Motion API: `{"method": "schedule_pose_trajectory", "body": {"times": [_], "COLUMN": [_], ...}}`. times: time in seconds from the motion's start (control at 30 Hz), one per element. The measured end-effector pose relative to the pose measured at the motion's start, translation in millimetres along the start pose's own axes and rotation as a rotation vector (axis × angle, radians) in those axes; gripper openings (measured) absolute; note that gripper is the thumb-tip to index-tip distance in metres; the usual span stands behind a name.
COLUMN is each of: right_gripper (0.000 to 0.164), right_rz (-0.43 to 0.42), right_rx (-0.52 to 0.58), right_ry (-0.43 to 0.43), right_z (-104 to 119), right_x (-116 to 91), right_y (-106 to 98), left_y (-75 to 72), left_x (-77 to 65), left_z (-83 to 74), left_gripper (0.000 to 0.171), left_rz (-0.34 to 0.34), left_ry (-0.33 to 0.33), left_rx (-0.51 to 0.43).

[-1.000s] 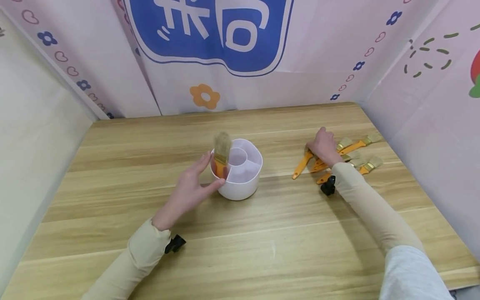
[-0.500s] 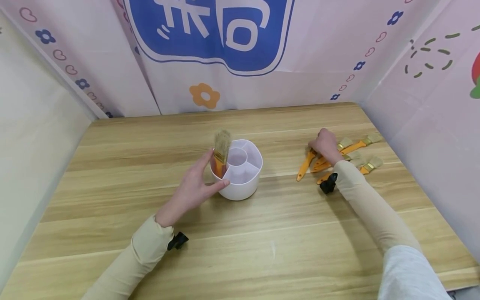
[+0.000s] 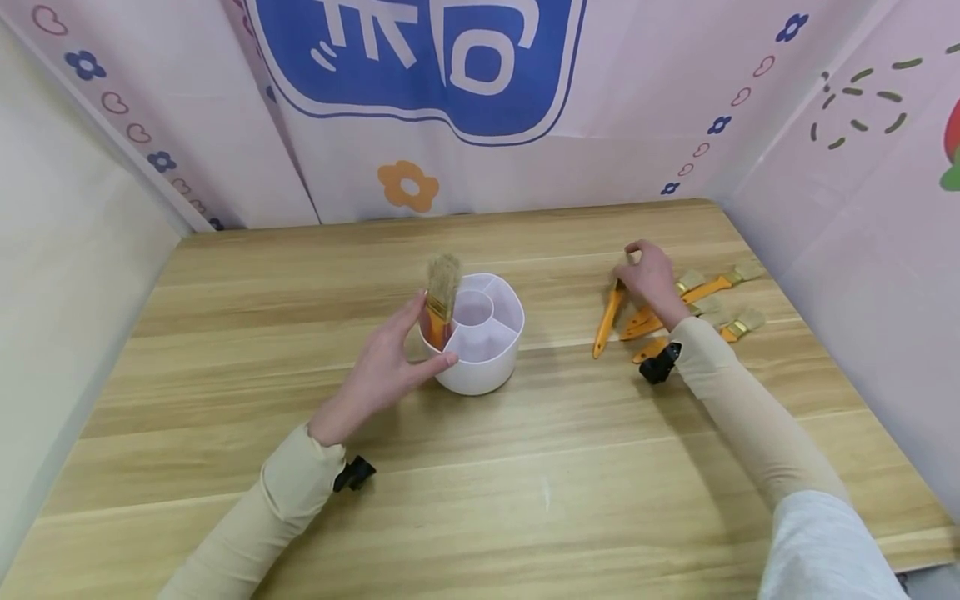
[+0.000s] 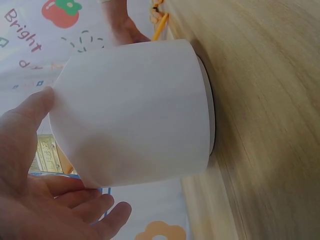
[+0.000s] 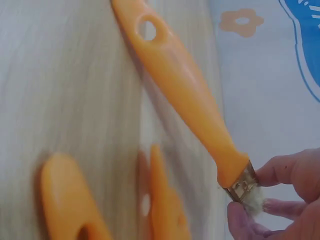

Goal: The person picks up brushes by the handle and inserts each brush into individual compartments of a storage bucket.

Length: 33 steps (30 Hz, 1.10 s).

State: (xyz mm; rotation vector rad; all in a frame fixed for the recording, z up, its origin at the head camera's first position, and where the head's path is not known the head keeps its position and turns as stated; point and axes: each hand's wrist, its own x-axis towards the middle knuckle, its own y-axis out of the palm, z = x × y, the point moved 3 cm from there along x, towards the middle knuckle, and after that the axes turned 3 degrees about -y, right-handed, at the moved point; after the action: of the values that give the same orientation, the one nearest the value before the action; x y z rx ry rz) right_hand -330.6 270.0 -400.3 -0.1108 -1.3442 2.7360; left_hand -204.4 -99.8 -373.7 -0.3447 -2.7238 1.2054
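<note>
A white round organizer (image 3: 480, 377) with a round centre cup and divided compartments stands upright on the wooden table. My left hand (image 3: 381, 365) holds it at the left side, thumb and fingers on the rim. One paintbrush (image 3: 444, 283) with an orange handle stands bristles up in its left compartment. At the right, my right hand (image 3: 649, 275) pinches another paintbrush (image 5: 185, 90) by its bristle end, near the metal ferrule. Its orange handle slopes down toward the tabletop. Just right of that hand lie several more paintbrushes (image 3: 708, 289), partly hidden by the hand and wrist.
The wooden table (image 3: 480, 508) meets a printed back wall (image 3: 570, 179) and side walls at left and right. In the right wrist view, two orange handles (image 5: 67, 195) lie close below the held brush. Wrist cameras (image 3: 660, 363) stick out beneath both forearms.
My right hand has lifted slightly with the pinched paintbrush, whose handle end has swung a little to the right. My left hand stays at the organizer, its thumb shifted slightly along the rim.
</note>
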Motion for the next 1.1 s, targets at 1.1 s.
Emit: {"method": "schedule_pose_trajectory", "body": {"times": [1.1], "right_gripper": [0.042], "right_rz": [-0.264], "right_rx": [0.172], "right_ry": [-0.282], "right_z": [37], "right_x": [-22], "right_y": [-10], "left_y": [-0.4], "left_x": [0.3], "left_z": [-0.9], "left_gripper": [0.095], "left_rz": [0.034], "left_ry": [-0.034], "left_rx": [-0.019]}}
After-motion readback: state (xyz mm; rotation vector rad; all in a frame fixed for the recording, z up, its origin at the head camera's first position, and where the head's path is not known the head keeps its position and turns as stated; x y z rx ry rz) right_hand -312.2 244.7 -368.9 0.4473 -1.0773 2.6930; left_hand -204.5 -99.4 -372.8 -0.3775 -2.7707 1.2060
